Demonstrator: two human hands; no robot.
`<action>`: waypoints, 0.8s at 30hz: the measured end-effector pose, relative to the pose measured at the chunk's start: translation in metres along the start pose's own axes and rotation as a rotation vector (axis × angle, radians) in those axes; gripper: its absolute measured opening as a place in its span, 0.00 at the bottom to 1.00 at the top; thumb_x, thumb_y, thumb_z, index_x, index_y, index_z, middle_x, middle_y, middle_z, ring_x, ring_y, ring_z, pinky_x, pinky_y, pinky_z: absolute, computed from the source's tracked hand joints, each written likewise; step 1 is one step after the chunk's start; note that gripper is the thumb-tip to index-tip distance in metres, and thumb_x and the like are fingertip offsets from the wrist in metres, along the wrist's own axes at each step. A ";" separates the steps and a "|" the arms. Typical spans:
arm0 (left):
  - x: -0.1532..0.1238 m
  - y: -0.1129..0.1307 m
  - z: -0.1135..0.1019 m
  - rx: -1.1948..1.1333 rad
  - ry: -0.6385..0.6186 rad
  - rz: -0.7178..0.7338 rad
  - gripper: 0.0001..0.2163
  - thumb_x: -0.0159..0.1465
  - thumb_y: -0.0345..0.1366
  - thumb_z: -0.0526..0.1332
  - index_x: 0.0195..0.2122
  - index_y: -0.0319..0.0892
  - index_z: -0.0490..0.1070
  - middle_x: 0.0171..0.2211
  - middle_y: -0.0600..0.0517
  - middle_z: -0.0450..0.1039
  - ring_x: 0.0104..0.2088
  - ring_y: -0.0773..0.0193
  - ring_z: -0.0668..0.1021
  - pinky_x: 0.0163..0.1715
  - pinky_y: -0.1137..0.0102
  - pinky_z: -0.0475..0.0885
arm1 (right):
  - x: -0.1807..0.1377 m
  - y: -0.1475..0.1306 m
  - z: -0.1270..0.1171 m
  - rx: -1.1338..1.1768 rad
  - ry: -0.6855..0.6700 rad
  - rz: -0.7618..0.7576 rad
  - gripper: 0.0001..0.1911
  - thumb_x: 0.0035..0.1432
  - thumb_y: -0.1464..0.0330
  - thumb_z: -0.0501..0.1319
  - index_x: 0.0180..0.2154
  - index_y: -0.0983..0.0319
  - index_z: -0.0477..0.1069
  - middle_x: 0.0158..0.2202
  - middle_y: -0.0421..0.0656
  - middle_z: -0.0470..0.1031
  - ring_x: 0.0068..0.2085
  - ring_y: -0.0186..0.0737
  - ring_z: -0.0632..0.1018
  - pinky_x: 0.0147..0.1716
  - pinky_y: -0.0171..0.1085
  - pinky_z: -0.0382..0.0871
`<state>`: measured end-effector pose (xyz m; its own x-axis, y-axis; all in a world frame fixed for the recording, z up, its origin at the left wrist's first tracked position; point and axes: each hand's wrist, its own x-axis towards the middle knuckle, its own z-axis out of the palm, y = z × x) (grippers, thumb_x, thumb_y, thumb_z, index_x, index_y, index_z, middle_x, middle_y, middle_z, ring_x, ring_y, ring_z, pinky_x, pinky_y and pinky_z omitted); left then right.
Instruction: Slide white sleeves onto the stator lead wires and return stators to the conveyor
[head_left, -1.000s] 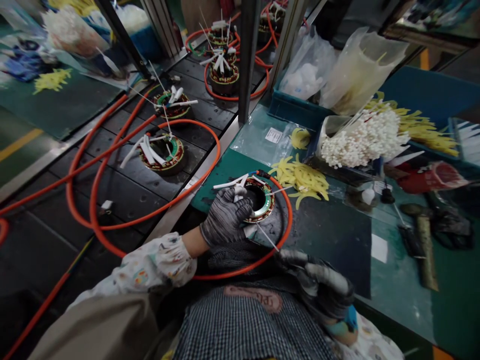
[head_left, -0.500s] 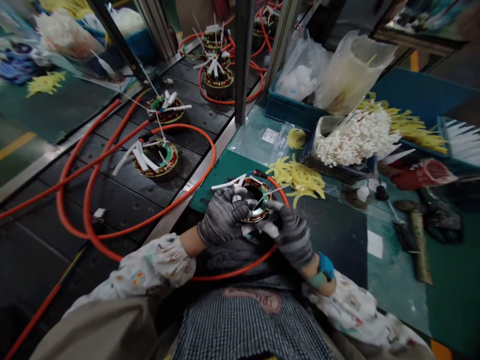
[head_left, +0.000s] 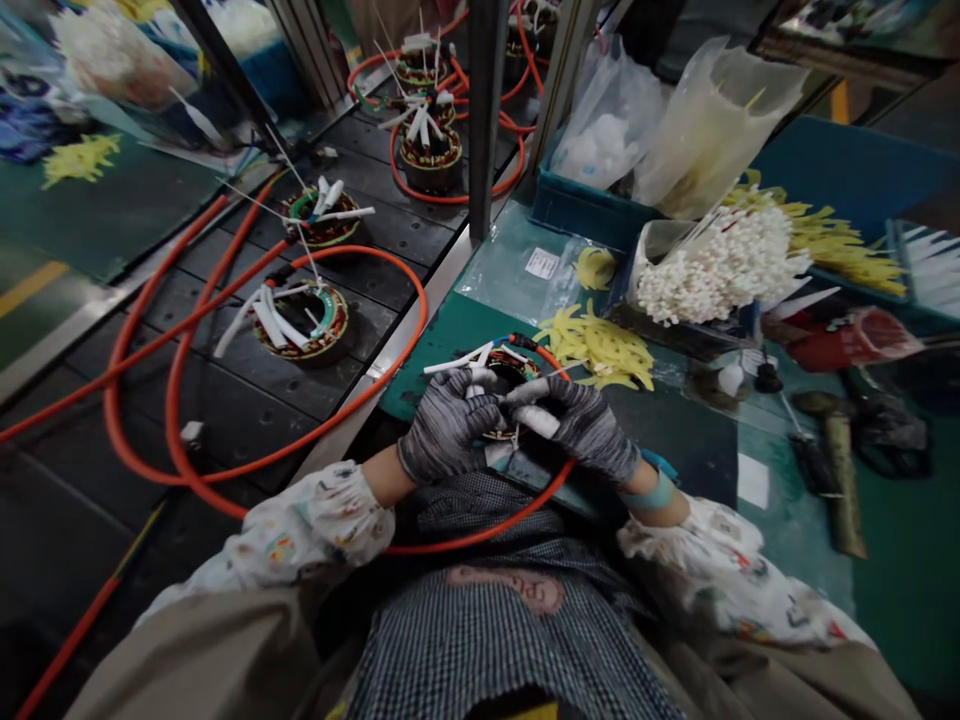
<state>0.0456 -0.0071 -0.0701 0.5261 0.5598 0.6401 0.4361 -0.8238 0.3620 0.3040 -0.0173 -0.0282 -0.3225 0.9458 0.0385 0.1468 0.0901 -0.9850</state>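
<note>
Green mat (head_left: 450, 325) — hands (head_left: 442, 425) (head_left: 596, 425) at ring (head_left: 528, 364)

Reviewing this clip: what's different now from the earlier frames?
The right hand has moved forward and left, from low beside the stator to its rim, close to the left hand. What it grasped or released, if anything, is unclear. The left hand stays at the stator's left side; the orange cable and hammer stay put.

Green-topped table (head_left: 907, 600), one dark mat (head_left: 675, 430), one wound ring (head_left: 528, 366) at the near edge, pile of yellow strips (head_left: 604, 348), clear bag (head_left: 493, 265) with white label (head_left: 542, 263), blue bin (head_left: 585, 212), wooden-handled hammer (head_left: 841, 480), dark plated bed (head_left: 367, 350) alongside, more wound rings (head_left: 330, 343) with white sleeves (head_left: 271, 315), looped orange cable (head_left: 173, 405)
</note>
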 end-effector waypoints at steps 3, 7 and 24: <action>0.001 -0.001 0.000 -0.025 0.007 0.001 0.12 0.79 0.50 0.72 0.49 0.47 0.85 0.57 0.41 0.87 0.59 0.44 0.88 0.60 0.49 0.86 | -0.001 0.005 0.001 0.001 0.024 -0.043 0.08 0.72 0.57 0.78 0.47 0.51 0.93 0.47 0.43 0.96 0.48 0.49 0.95 0.56 0.51 0.93; -0.001 -0.003 0.001 -0.033 -0.020 0.002 0.11 0.78 0.50 0.73 0.47 0.49 0.85 0.52 0.45 0.89 0.61 0.44 0.88 0.62 0.49 0.85 | -0.002 0.009 0.002 -0.023 0.022 -0.075 0.09 0.71 0.57 0.79 0.46 0.53 0.93 0.45 0.44 0.95 0.44 0.48 0.94 0.52 0.48 0.93; 0.000 0.000 0.006 0.026 -0.053 -0.009 0.16 0.78 0.55 0.74 0.47 0.46 0.85 0.52 0.44 0.89 0.60 0.45 0.88 0.64 0.50 0.83 | -0.026 0.035 0.006 -0.137 -0.073 -0.340 0.07 0.78 0.58 0.74 0.52 0.50 0.90 0.45 0.41 0.91 0.43 0.45 0.89 0.49 0.45 0.91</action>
<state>0.0498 -0.0067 -0.0739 0.5598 0.5718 0.5997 0.4597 -0.8165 0.3494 0.3120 -0.0410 -0.0643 -0.4392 0.8305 0.3426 0.1421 0.4408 -0.8863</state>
